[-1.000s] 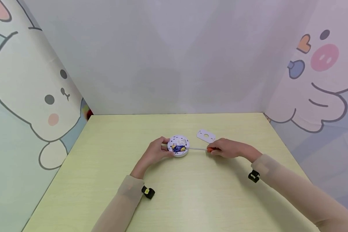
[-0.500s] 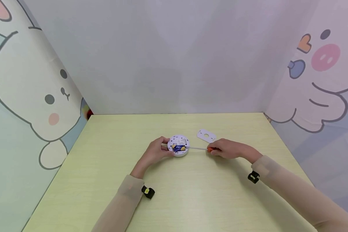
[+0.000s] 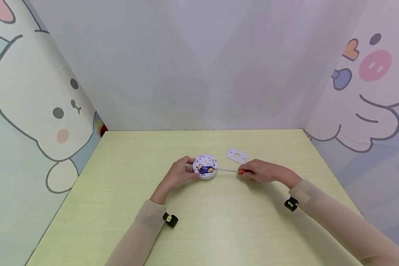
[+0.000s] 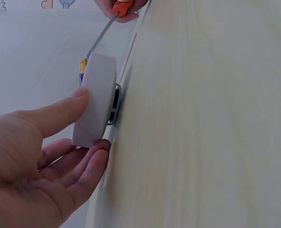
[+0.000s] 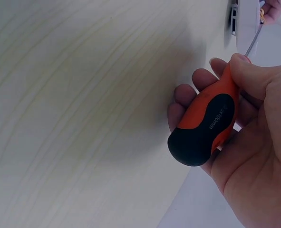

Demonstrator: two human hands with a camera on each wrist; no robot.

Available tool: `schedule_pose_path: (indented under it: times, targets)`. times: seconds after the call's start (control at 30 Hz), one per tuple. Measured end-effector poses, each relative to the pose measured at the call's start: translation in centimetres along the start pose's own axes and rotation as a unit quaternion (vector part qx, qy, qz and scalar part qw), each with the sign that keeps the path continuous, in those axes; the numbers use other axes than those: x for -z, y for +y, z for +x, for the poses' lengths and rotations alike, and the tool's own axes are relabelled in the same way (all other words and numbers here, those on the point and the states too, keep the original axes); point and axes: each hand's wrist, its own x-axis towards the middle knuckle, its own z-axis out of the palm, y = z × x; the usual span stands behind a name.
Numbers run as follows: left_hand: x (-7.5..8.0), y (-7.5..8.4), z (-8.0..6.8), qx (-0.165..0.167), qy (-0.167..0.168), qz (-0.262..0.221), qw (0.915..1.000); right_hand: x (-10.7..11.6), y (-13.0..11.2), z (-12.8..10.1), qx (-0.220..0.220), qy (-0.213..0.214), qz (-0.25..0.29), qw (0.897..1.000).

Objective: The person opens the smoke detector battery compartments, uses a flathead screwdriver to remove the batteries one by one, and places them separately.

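Note:
My left hand (image 3: 177, 173) holds a round white smoke detector (image 3: 201, 159) by its left side, thumb on the near edge. Its back faces up, showing small slots, a label and a blue-and-yellow battery (image 3: 204, 170). In the left wrist view the detector (image 4: 96, 104) stands with a dark vented part against the tabletop side. My right hand (image 3: 261, 170) grips a screwdriver (image 5: 204, 126) by its orange-and-black handle, thumb along the neck. The metal shaft (image 3: 227, 170) points left, its tip right at the battery's yellow end.
A flat white mounting plate (image 3: 232, 155) with a central hole lies just beyond my right hand. The pale wooden table (image 3: 199, 229) meets a plain grey-white backdrop (image 3: 193, 74). Cartoon-printed cloths hang at both sides.
The screwdriver's shaft has shifted very slightly at the battery's end. Both hands keep their holds and stay nearly in place.

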Motion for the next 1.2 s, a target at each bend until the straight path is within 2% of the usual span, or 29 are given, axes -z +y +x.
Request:
schedule_pose_path:
  times: [0.37, 1.2]
  targets:
    - [0.05, 0.03, 0.0, 0.003, 0.003, -0.001, 1.0, -0.25, 0.4, 0.43, 0.006, 0.009, -0.002, 1.0]
    - [-0.02, -0.17, 0.0, -0.002, -0.004, -0.006, 1.0, -0.36, 0.67, -0.55, 0.005, 0.026, -0.009, 1.0]
